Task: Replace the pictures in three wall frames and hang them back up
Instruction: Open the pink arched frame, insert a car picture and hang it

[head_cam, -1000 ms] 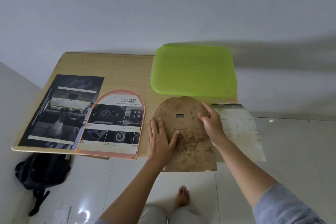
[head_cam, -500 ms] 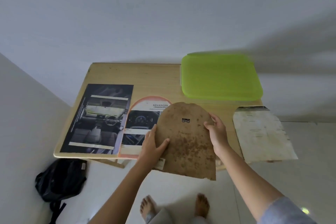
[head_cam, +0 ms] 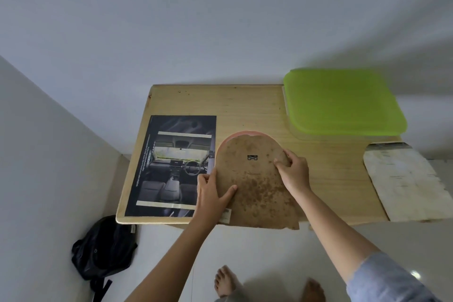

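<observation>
Since a moment earlier the arched backing board (head_cam: pixel 255 186) had slid left over the arched print (head_cam: pixel 241 133) on the wooden surface (head_cam: pixel 245 105), hiding its "ADVANCED" heading and leaving only a pink rim. Type on the car-interior poster (head_cam: pixel 171 167) was too small to read. The left hand (head_cam: pixel 212 195) gripped the board's left edge, thumb on top, while the right hand (head_cam: pixel 294 174) had its fingers (head_cam: pixel 282 162) curled over the upper right edge.

A green-lidded box (head_cam: pixel 343 103) sits on the wooden table (head_cam: pixel 232 110), far right; a black backpack (head_cam: pixel 103 250) lies on the floor (head_cam: pixel 269 252).
</observation>
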A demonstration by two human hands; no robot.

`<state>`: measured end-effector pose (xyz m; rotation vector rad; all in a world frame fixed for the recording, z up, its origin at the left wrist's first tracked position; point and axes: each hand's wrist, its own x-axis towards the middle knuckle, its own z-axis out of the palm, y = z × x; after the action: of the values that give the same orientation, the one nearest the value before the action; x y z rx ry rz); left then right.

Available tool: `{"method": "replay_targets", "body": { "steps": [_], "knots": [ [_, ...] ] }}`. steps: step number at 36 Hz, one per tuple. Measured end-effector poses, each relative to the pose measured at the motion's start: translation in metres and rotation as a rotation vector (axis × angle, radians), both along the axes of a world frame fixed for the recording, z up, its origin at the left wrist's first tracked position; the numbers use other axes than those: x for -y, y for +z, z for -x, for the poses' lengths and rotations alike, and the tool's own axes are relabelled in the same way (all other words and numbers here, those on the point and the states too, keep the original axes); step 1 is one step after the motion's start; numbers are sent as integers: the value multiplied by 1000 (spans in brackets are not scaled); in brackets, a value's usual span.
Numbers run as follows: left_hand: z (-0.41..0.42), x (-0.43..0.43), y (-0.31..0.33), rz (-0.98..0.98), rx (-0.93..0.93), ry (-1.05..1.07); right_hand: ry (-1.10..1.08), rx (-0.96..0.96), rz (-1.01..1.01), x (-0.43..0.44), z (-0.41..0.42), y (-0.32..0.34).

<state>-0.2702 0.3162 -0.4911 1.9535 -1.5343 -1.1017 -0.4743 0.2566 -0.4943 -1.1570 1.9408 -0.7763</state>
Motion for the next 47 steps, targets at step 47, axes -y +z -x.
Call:
{"method": "replay_targets", "body": {
  "steps": [47],
  "knots": [
    [17, -8, -19, 17, 412, -10, 301, -356, 20, -9, 9, -16]
  ]
}}
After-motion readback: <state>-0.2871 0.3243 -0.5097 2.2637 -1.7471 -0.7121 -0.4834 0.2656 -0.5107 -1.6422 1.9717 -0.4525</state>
